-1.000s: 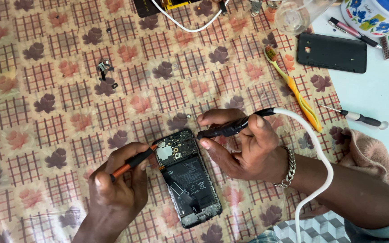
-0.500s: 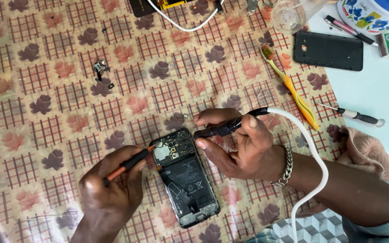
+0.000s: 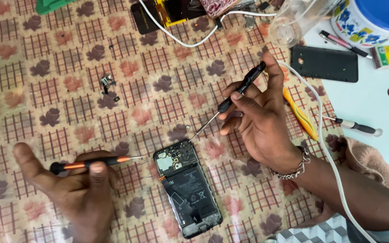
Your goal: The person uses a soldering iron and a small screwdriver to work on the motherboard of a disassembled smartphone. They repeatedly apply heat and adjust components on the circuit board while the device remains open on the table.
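Lying flat on the patterned tablecloth (image 3: 59, 112) at the lower centre of the head view, the opened phone (image 3: 187, 188) shows its circuit board at the upper end and its dark battery area below, long axis running from 11 o'clock to 5 o'clock. The left hand (image 3: 75, 186) sits at 9 o'clock from the phone, fingers closed around an orange-and-black screwdriver (image 3: 96, 163); the tool lies nearly level, its fine tip pointing toward 3 o'clock and ending just beside the phone's upper left corner, not visibly touching it. The right hand (image 3: 260, 119) is at 1 o'clock from the phone, thumb and fingers pinching a black screwdriver (image 3: 230, 101); its shaft slopes toward 7 o'clock and the tip hangs just above the phone's top edge, apart from the board. A metal bracelet (image 3: 293, 167) circles the right wrist. A white cable (image 3: 325, 148) passes behind the right hand and runs toward 5 o'clock along the forearm. At 3 o'clock from the right hand, a yellow tool (image 3: 300, 114) lies on the cloth, and beyond it a small screwdriver (image 3: 354, 126) with a black handle rests on the white surface. A black back cover (image 3: 324, 64) lies at 2 o'clock from the hand. Small metal parts (image 3: 107, 85) lie at 11 o'clock from the phone, well apart from it.
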